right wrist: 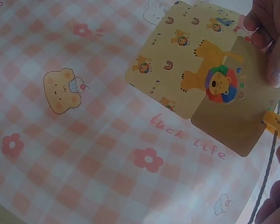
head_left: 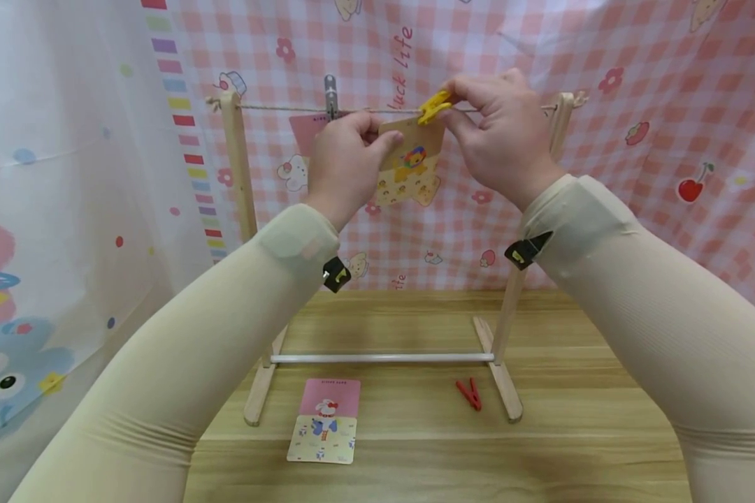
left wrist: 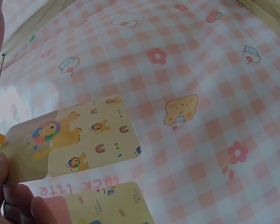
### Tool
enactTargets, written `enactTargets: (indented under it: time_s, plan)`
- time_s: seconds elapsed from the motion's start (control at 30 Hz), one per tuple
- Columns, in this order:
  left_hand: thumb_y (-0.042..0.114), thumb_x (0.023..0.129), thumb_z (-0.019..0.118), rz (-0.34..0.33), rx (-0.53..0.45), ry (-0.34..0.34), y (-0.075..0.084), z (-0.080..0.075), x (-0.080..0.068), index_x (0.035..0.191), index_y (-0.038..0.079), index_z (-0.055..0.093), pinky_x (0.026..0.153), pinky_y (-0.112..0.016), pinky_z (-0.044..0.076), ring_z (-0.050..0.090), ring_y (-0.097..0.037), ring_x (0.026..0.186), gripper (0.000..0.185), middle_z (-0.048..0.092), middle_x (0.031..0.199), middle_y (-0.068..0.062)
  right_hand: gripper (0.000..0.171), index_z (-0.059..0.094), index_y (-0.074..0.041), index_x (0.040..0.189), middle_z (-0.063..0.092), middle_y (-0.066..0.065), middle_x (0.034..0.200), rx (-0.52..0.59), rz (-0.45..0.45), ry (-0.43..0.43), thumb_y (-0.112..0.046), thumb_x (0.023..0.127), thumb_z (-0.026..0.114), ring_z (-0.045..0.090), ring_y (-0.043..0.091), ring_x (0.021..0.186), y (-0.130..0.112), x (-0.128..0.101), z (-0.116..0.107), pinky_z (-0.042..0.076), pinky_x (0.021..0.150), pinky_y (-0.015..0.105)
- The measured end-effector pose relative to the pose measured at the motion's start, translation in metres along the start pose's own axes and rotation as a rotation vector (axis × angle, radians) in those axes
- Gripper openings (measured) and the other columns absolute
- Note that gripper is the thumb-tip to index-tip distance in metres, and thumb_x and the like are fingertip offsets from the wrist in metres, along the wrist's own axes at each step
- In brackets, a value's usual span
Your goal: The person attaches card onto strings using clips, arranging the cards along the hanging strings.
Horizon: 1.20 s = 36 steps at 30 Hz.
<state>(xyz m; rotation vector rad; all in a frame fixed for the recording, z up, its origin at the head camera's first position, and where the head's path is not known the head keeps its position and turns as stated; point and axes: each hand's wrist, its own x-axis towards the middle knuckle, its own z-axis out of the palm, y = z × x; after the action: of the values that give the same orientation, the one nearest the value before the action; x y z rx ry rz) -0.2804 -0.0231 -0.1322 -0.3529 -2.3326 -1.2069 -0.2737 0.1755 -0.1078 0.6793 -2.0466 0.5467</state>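
Note:
My left hand (head_left: pixel 346 161) pinches a tan card (head_left: pixel 409 181) with a lion picture by its upper left part, between thumb and fingers. A yellow clothespin (head_left: pixel 433 110) sits at the card's top edge, on the string (head_left: pixel 277 107). Thumb and fingers of my right hand (head_left: pixel 503 133) pinch the clothespin's handle end. In the right wrist view the tip of the yellow clothespin (right wrist: pixel 276 124) overlaps the card's edge beside the string. Left of it, a grey clothespin (head_left: pixel 331 94) stands on the string over a pink card (head_left: pixel 303 129), partly hidden behind my left hand.
The string is tied between two wooden posts (head_left: pixel 239 168) of a stand, with a white rod (head_left: pixel 384 358) low across it. On the wooden table lie a pink and yellow card (head_left: pixel 324 421) and a red clothespin (head_left: pixel 470 395). A checked cloth (head_left: pixel 654 209) hangs behind.

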Motion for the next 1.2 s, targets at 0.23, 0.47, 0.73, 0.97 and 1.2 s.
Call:
enactTargets:
  time_s: [0.23, 0.47, 0.73, 0.97, 1.2]
  plan:
    - [0.044, 0.101, 0.068, 0.005, 0.011, 0.009, -0.0021, 0.0007, 0.0006, 0.106, 0.021, 0.075, 0.078, -0.027, 0.049, 0.060, -0.014, 0.089, 0.025, 0.070, 0.097, 0.004, 0.014, 0.079, -0.015, 0.105, 0.079, -0.002, 0.120, -0.009, -0.014, -0.017, -0.025, 0.103, 0.069, 0.064, 0.020, 0.105, -0.0009, 0.0009, 0.0010, 0.034, 0.098, 0.032]
    - [0.044, 0.100, 0.068, 0.010, 0.020, 0.007, -0.0035, 0.0016, 0.0013, 0.106, 0.021, 0.076, 0.080, -0.027, 0.048, 0.060, -0.013, 0.091, 0.025, 0.070, 0.098, 0.005, 0.015, 0.079, -0.015, 0.107, 0.080, -0.002, 0.119, -0.009, -0.015, -0.044, -0.023, 0.105, 0.067, 0.064, 0.020, 0.107, -0.0008, 0.0017, 0.0025, 0.034, 0.100, 0.034]
    - [0.045, 0.101, 0.067, 0.021, 0.027, 0.010, -0.0054, 0.0025, 0.0014, 0.108, 0.021, 0.076, 0.081, -0.027, 0.050, 0.062, -0.013, 0.094, 0.027, 0.072, 0.102, 0.003, 0.014, 0.080, -0.015, 0.107, 0.080, -0.003, 0.118, 0.005, -0.013, -0.058, -0.023, 0.103, 0.068, 0.063, 0.018, 0.105, -0.0020, 0.0024, 0.0032, 0.033, 0.100, 0.032]
    - [0.044, 0.101, 0.068, 0.026, 0.015, 0.009, -0.0055, 0.0024, 0.0003, 0.105, 0.021, 0.076, 0.079, -0.027, 0.050, 0.062, -0.013, 0.091, 0.025, 0.072, 0.099, 0.003, 0.015, 0.079, -0.017, 0.109, 0.080, -0.003, 0.119, -0.011, -0.002, -0.085, -0.024, 0.105, 0.067, 0.059, 0.018, 0.108, -0.0035, 0.0016, 0.0039, 0.033, 0.102, 0.033]
    - [0.045, 0.101, 0.067, 0.018, 0.017, -0.004, -0.0059, 0.0026, -0.0011, 0.105, 0.020, 0.075, 0.077, -0.027, 0.050, 0.061, -0.014, 0.090, 0.026, 0.069, 0.098, 0.003, 0.017, 0.078, -0.017, 0.111, 0.079, -0.002, 0.120, -0.028, 0.001, -0.104, -0.025, 0.106, 0.065, 0.060, 0.018, 0.112, -0.0040, 0.0006, 0.0045, 0.033, 0.107, 0.033]
